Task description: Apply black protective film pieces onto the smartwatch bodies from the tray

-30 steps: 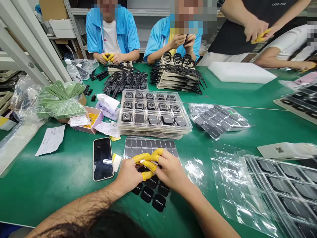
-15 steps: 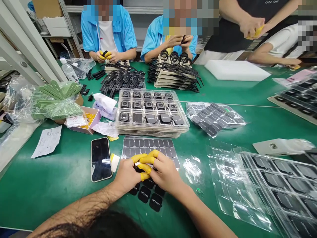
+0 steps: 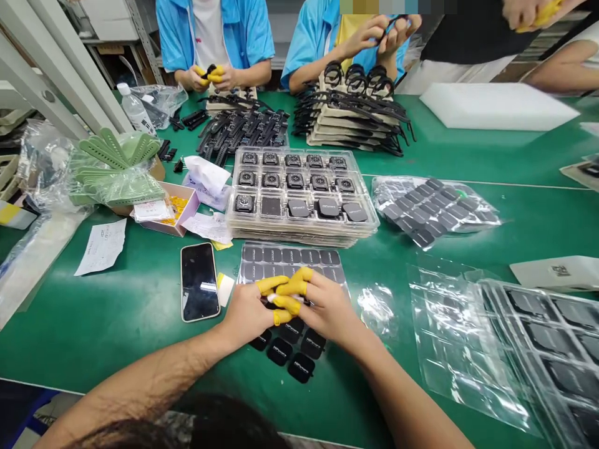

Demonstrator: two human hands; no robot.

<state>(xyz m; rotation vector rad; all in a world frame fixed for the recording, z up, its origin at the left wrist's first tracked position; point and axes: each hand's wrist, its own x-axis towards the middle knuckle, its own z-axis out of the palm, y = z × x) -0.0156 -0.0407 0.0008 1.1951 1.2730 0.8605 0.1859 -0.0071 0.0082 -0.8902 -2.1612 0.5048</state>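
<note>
My left hand [image 3: 248,315] and my right hand [image 3: 327,308] meet over a clear sheet of dark rounded-square stickers [image 3: 290,257] lying on the green table [image 3: 116,324]. Both wear yellow finger cots. Their fingertips are pinched together around a small white piece that I cannot make out. Loose black stickers with white print [image 3: 299,368] lie just below my hands. Behind the sheet stands a stack of clear trays [image 3: 299,196] holding black watch bodies.
A black phone [image 3: 199,290] lies left of the sheet. A pink box [image 3: 180,215], papers and green straps [image 3: 116,168] sit at left. Bagged sticker sheets [image 3: 435,209] and clear film trays [image 3: 538,337] lie at right. Several co-workers across the table handle black watch straps [image 3: 355,112].
My view has tilted down slightly, so everything sits higher in the picture. My hands stay pinched together over the sticker sheet with little change.
</note>
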